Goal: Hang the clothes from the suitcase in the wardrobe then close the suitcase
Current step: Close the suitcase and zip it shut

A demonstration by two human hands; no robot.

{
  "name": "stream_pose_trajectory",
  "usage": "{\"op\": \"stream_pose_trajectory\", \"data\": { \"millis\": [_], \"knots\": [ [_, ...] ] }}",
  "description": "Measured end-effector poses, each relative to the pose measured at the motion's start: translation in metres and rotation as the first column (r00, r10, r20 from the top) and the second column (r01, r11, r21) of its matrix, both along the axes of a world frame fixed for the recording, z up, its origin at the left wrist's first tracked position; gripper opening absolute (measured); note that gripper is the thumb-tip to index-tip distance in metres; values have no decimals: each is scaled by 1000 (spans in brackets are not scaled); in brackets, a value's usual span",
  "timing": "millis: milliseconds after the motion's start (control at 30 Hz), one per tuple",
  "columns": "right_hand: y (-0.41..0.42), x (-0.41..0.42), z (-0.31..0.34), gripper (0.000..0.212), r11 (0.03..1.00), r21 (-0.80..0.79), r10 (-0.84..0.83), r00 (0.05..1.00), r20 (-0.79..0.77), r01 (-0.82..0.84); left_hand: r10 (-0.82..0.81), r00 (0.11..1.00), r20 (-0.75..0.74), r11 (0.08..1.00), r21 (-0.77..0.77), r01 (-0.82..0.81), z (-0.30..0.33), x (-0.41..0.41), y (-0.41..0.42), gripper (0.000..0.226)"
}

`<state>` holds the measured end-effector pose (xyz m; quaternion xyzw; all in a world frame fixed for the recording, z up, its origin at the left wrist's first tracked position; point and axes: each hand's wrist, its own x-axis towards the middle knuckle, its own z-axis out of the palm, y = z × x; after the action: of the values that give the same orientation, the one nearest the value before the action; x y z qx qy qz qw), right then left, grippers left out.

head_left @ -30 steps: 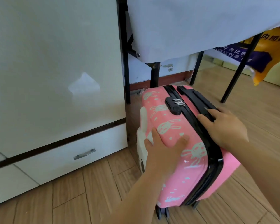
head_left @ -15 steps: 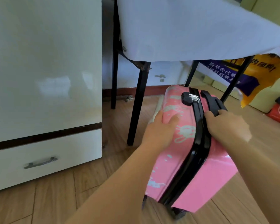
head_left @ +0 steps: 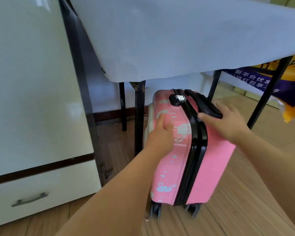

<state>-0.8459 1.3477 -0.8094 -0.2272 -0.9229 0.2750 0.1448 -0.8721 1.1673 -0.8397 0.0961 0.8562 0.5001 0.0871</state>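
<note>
Pink hard shell, glossy and stiff: the suitcase [head_left: 186, 150] stands upright on its wheels on the wooden floor [head_left: 245, 210], its far end just under the white-covered table [head_left: 177, 40], with the wardrobe [head_left: 32, 82] to the left. We see its black zipper band closed all round. Our left hand [head_left: 160, 132] lies flat on the left shell, fingers straight, pressing and gripping nothing. Our right hand [head_left: 228, 121] rests spread on top, fingertips touching the black handle [head_left: 204, 104], not curled round it. We judge it light now and quick to roll, the slick shell giving poor purchase, so the handle is the place to take hold for any further shift
</note>
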Motion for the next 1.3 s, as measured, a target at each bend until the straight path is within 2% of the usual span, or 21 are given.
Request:
{"op": "stream_pose_trajectory", "data": {
  "millis": [33,133,233,300,367,467,600,667,767,800,900,967,1067,1167,1300],
  "knots": [
    [3,3,-9,81,997,25,-74,997,7,73,1,999,-42,1000,-20,-2,0,0,7,50],
    [-10,4,-27,69,973,-132,-198,978,-66,188,19,998,-60,999,-27,-21,-2,-6,19,49],
    [-20,-18,-31,74,982,-118,-153,986,-61,145,94,995,-10,996,-5,-94,-4,-24,17,50],
    [-14,-32,-29,78,986,-124,-121,991,-66,112,74,997,5,996,-53,-74,-4,-34,17,52],
    [-2,-49,-30,73,992,-118,-64,995,-75,54,55,998,-11,993,-104,-55,-7,-43,20,54],
    [8,-76,-32,54,1000,15,-7,998,-59,8,82,996,-45,982,-169,-88,-7,-62,28,55],
    [-4,-99,-33,38,982,188,39,990,-139,-12,50,986,-160,950,-296,-96,-1,-75,29,63],
    [-4,-106,-34,38,942,329,115,986,-119,-70,17,978,-208,937,-337,-88,-4,-79,28,71],
    [-4,-124,-35,37,925,353,176,982,-61,-144,-48,981,-190,903,-427,-39,-6,-90,28,81],
    [-4,-128,-34,40,929,334,173,985,-12,-159,-54,985,-164,895,-446,-25,-5,-92,28,83],
    [-5,-139,-31,79,946,255,173,976,130,-201,-74,987,-140,887,-462,1,0,-103,32,86],
    [-6,-146,-30,90,942,263,167,970,179,-211,-79,988,-133,881,-473,7,4,-108,33,83],
    [-12,-154,-31,91,938,272,177,971,162,-216,-105,983,-151,864,-503,15,4,-111,28,78],
    [-21,-153,-34,91,934,275,201,971,128,-229,-204,965,-166,814,-576,73,3,-107,22,75],
    [-28,-150,-38,90,933,263,207,965,161,-244,-238,960,-145,733,-675,80,-2,-106,14,68]
  ]
}}
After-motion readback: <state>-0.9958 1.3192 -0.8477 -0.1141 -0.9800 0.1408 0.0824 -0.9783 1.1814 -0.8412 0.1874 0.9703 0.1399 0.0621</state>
